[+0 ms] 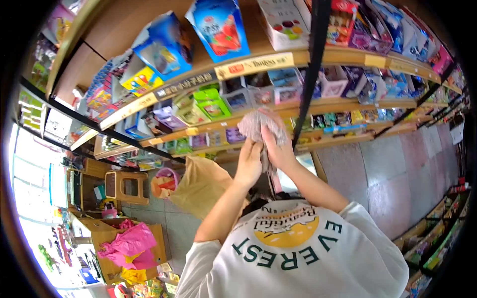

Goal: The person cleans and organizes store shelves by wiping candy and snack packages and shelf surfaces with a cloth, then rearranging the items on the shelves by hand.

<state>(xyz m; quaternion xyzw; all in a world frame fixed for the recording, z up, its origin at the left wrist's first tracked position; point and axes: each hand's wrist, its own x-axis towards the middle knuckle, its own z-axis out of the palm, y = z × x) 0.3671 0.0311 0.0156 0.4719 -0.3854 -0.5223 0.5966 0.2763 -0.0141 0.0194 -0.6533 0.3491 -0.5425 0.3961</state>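
Note:
A crumpled pinkish-grey cloth (255, 123) is held up between my two hands, in front of the shelves. My right hand (279, 150) is closed round its right side, with the thumb pressed on the front and the cloth bunched over the fingers. Just to the left and a little lower, my left hand (249, 163) has its fingers closed together at the cloth's lower edge, where a fold hangs between the hands. Part of the left fingertips is hidden by the cloth. Behind the cloth is a shelf row with a green packet box (211, 103) and clear bins (237, 99).
Blue snack bags (218, 30) stand on the upper shelf (198, 62). A dark metal post (314, 64) rises right of my hands. Below left are a brown paper sheet (201, 186), a pink bin (168, 176) and a wooden stool (126, 186). Tiled floor (382, 174) extends right.

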